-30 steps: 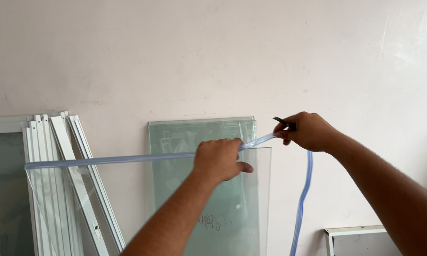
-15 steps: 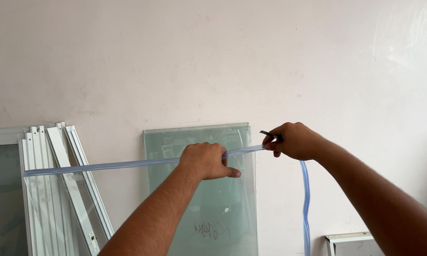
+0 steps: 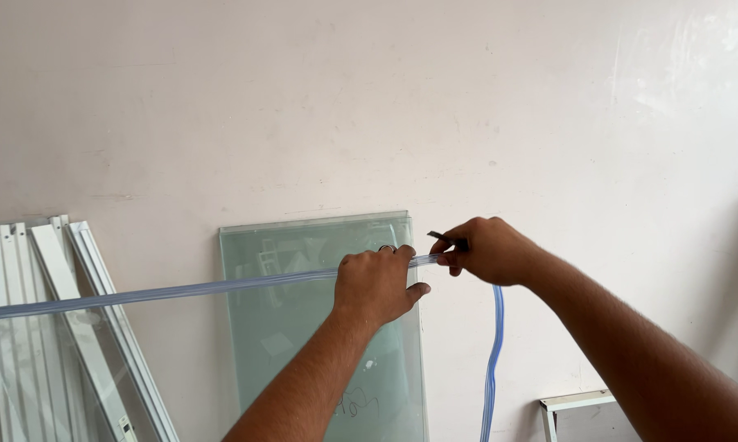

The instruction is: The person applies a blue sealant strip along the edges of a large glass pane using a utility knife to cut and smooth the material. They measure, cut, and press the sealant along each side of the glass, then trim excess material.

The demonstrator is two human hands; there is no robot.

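Both hands (image 3: 377, 282) (image 3: 483, 250) lower vs. 0.5 s ago, on blue strip (image 3: 180, 290).

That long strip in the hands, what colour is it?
The strip is see-through pale blue, clearest in the head view.

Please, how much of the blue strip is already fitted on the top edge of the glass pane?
Done: the blue gasket strip sits along the top edge of the held glass pane, from its left end to the left hand. In hand: the left hand presses the strip down; the right hand pinches it beside a thin dark tool. Left: the rest hangs loose below the right hand.
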